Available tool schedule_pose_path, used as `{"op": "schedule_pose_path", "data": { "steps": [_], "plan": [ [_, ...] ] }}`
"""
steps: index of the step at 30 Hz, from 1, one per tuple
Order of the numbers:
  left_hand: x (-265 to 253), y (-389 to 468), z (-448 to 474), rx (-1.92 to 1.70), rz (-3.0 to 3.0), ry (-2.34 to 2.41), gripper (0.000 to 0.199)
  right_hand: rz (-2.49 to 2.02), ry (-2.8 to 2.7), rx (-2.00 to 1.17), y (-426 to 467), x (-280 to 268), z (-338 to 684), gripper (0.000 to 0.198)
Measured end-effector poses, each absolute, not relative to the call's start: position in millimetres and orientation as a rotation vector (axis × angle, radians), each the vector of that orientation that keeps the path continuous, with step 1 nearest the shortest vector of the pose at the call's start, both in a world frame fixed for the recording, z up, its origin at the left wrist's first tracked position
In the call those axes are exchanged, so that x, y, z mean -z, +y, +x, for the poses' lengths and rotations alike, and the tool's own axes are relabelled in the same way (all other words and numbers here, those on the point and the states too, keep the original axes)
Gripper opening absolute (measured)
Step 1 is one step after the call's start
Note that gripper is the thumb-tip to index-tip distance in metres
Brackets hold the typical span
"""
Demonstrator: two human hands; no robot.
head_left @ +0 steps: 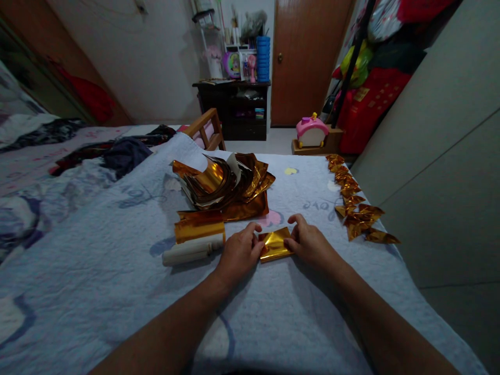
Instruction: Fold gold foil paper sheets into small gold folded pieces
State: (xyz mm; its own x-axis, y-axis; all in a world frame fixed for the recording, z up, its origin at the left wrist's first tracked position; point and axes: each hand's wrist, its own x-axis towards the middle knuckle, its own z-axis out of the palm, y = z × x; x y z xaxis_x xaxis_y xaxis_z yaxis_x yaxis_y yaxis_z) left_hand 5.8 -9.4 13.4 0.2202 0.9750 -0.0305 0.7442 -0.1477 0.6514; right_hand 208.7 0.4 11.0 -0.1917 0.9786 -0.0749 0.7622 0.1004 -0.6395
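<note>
A folded piece of gold foil paper lies on the light blue bedspread, between my two hands. My left hand pinches its left edge between thumb and fingers. At the opposite edge, my right hand grips the paper the same way. Just left of my left hand lies a whitish roll-shaped object, its exact kind unclear, against a gold foil sheet. Beyond them sits a curled stack of gold foil sheets.
Folded gold foil pieces run in a row along the bed's right edge, near a pale cabinet. Clothes lie at the left. A wooden chair, a dark shelf unit and a pink toy stand past the bed.
</note>
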Motion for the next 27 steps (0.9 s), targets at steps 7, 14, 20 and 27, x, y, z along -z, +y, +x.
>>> {"op": "schedule_pose_path", "data": {
  "steps": [7,14,20,27],
  "plan": [
    [-10,-11,8,-0.499,2.025,1.646,0.016,-1.770,-2.032,-0.740,0,-9,207,0.035],
    [-8,-12,5,-0.644,2.178,1.587,0.033,-1.768,-2.020,-0.747,0,-9,207,0.030],
    [-5,-14,3,-0.588,2.450,1.329,0.016,-1.754,-2.006,-0.746,0,-6,207,0.029],
    [-13,-20,2,-0.582,2.400,1.151,0.034,-1.772,-2.014,-0.707,0,-7,207,0.026]
  ]
}}
